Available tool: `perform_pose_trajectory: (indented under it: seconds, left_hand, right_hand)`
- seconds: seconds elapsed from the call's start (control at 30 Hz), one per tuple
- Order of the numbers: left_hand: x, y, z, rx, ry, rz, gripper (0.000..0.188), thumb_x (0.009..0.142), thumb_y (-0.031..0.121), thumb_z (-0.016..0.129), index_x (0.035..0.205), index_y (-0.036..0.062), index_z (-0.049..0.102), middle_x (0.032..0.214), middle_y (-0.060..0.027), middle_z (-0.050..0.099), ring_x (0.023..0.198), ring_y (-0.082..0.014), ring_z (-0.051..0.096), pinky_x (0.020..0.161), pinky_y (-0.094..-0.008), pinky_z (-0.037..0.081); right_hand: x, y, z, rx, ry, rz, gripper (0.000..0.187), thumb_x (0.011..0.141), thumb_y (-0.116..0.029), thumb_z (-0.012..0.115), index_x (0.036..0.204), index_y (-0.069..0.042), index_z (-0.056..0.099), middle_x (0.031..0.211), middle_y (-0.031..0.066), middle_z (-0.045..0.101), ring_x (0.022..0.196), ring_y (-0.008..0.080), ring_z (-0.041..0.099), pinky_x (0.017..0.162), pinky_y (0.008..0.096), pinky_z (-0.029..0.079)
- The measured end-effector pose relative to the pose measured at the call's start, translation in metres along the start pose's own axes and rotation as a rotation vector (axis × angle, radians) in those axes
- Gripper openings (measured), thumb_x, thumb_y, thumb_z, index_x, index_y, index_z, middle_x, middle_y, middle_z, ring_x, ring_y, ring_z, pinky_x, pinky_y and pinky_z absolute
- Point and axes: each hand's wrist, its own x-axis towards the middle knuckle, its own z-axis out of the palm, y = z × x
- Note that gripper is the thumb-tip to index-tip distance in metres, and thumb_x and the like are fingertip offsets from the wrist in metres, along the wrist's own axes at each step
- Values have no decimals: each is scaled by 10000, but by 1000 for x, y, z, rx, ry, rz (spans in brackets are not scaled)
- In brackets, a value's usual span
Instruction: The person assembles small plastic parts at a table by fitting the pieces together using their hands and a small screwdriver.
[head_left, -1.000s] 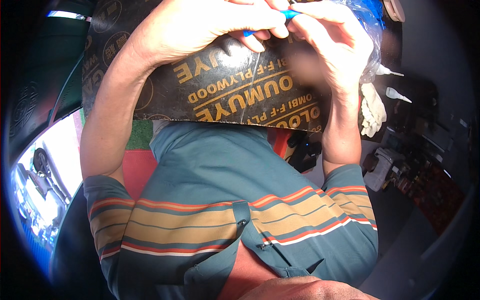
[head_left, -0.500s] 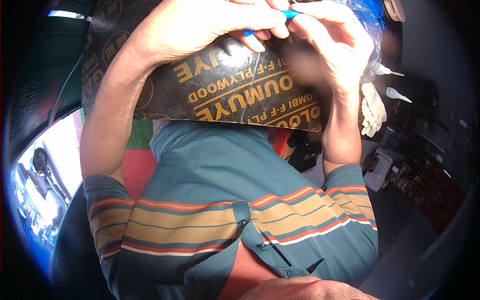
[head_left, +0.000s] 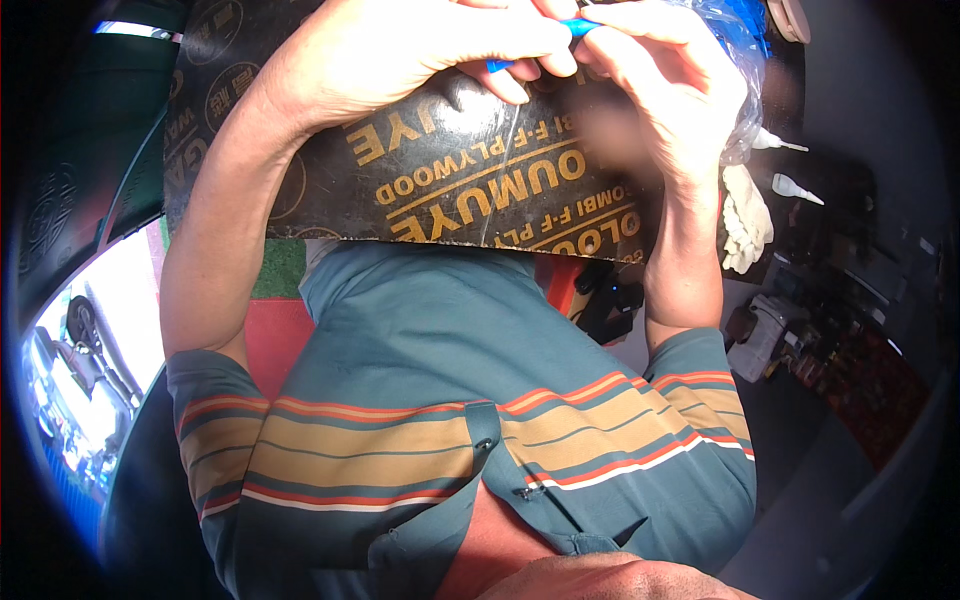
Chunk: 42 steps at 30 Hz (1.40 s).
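Note:
Close together at the top edge, both my hands pinch a small bright blue piece over the dark board. My left hand is closed round it, with a bit of blue also peeking out below the thumb. The fingers of my right hand press on the piece's right end. Its kind cannot be made out, since the fingers cover most of it and strong light washes them out. Beside my right hand lies a clear plastic bag with blue stuff inside.
The dark plywood board with gold lettering spans my lap. Right of my right forearm are a cream-coloured glove and a white nozzle-tipped piece. A pale round object sits at the top right. Machine parts stand lower right.

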Motion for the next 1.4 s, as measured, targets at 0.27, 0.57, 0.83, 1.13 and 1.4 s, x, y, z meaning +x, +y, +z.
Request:
perform_pose_trajectory:
  seconds: [0.27,0.57,0.83,1.13,1.4]
  left_hand:
    - [0,2,2,-22,23,-23,147,992,32,680,1125,-29,660,998,-137,770,876,-150,743,791,-274,614]
    - [-1,0,0,-32,5,-20,157,1000,44,680,1138,-30,662,1005,-139,771,875,-151,743,795,-277,616]
    - [0,1,1,-61,11,-35,158,999,42,681,1139,-30,664,1008,-137,771,879,-149,743,796,-275,615]
    - [-1,0,0,-25,-1,-8,165,1003,46,675,1148,-33,669,1009,-133,773,890,-148,740,814,-272,604]
    - [-1,1,0,50,-3,4,190,1008,50,665,1173,-43,679,1030,-138,781,906,-148,744,831,-279,603]
  right_hand:
    - [0,-1,0,10,7,20,144,913,38,783,1048,29,734,930,85,747,788,126,704,703,244,559]
    - [0,1,-1,34,-8,15,136,923,33,775,1052,25,733,926,82,746,790,121,699,709,243,550]
    - [0,0,-1,4,-7,5,132,921,34,775,1046,26,734,915,79,740,774,121,690,694,239,537]
    - [-1,0,0,-4,-3,-14,138,919,42,772,1051,30,734,931,87,740,793,130,702,704,245,551]
    - [-1,1,0,21,-6,3,144,921,41,769,1061,31,734,950,91,744,803,135,709,712,252,562]
